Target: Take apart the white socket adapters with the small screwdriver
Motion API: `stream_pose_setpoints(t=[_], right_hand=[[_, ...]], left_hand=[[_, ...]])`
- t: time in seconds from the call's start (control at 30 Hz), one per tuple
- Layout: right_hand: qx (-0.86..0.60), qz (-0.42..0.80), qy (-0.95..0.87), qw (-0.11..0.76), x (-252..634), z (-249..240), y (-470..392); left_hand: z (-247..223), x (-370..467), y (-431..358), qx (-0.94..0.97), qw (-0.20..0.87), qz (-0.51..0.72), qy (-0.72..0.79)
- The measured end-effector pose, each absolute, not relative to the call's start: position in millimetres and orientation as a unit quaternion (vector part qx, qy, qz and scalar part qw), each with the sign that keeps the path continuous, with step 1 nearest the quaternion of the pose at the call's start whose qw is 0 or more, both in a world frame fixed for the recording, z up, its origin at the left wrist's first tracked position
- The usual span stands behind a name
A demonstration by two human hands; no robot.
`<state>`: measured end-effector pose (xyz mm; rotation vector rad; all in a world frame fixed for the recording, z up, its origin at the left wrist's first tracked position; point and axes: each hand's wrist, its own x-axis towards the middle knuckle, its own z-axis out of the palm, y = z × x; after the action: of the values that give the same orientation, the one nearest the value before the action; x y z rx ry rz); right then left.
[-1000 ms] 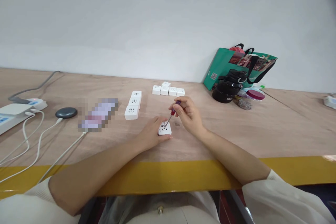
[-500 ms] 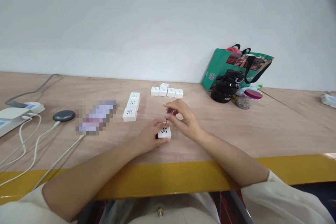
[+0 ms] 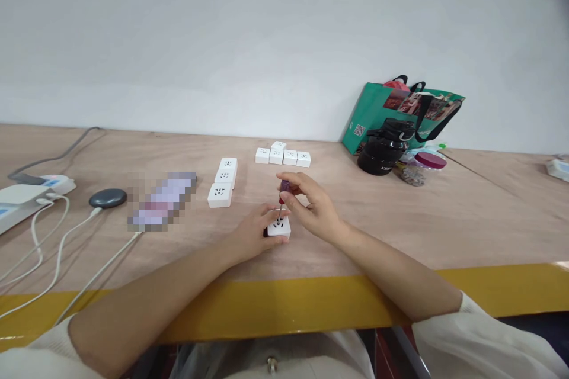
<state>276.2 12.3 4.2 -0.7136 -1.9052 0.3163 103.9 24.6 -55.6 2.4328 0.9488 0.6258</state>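
Observation:
A white socket block (image 3: 280, 228) lies on the wooden table near its front edge. My left hand (image 3: 255, 231) grips this block from the left, fingers at its back and thumb along its front side. Above it, my right hand (image 3: 311, 204) pinches a small screwdriver (image 3: 284, 187) with a purple handle. The screwdriver stands nearly upright, its tip at the middle of the block's slotted face. Farther left, white socket blocks (image 3: 220, 195) form a column. More white blocks (image 3: 276, 156) stand in a row at the back, one of them behind the others.
On the left are a blurred phone (image 3: 164, 201), a dark round puck (image 3: 108, 198), white cables and a power strip (image 3: 22, 201). A black flask (image 3: 383, 151), a green bag (image 3: 367, 109) and a jar with a dark red lid (image 3: 430, 160) stand at the back right.
The screwdriver is more upright, and its handle has turned slightly in my right fingers. My left hand keeps its hold on the block.

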Motion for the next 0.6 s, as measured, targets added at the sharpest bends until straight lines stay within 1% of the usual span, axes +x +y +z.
stream_pose_setpoints(t=[0.1, 0.2, 0.33, 0.5, 0.6], right_hand=[[-0.289, 0.124, -0.794, 0.52, 276.3, 3.8, 12.5], [-0.312, 0.105, -0.784, 0.526, 276.8, 0.9, 13.2], [-0.317, 0.147, -0.771, 0.533, 276.8, -0.6, 12.4], [-0.318, 0.089, -0.782, 0.528, 276.0, 3.4, 11.6], [-0.307, 0.11, -0.783, 0.53, 276.0, 3.6, 11.6]], left_hand=[[-54.8, 103.8, 24.8, 0.883, 0.23, 0.228, 0.341], [-54.8, 103.0, 24.3, 0.879, 0.234, 0.232, 0.344], [-54.1, 102.7, 23.4, 0.878, 0.238, 0.219, 0.353], [-53.6, 103.2, 23.5, 0.878, 0.238, 0.222, 0.35], [-54.4, 102.8, 23.7, 0.874, 0.243, 0.221, 0.357]])
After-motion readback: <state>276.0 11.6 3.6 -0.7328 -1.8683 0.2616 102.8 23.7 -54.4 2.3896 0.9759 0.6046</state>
